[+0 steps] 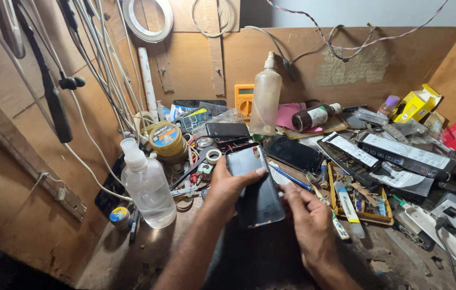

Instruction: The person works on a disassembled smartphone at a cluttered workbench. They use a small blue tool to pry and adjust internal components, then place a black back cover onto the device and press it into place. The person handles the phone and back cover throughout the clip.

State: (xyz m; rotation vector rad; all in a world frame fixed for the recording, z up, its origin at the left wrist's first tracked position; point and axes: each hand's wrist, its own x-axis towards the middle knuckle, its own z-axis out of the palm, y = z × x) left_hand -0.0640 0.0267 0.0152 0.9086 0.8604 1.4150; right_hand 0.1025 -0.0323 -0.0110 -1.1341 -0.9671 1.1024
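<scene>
My left hand (227, 189) grips a dark smartphone (255, 188) held above the bench, back side up, thumb pressed across its upper part. My right hand (306, 212) touches the phone's lower right edge with its fingertips. The phone's back is glossy and grey-black. A second dark phone (293, 153) lies flat on the bench just behind. A blue pen (291, 177) lies next to my right fingers.
A clear plastic bottle (147, 185) stands at left, a tall spray bottle (265, 99) at the back beside a yellow multimeter (244, 98). A yellow parts tray (358, 201), dark boxes (400, 153), a round tin (165, 138) and hanging cables (99, 64) crowd the wooden bench.
</scene>
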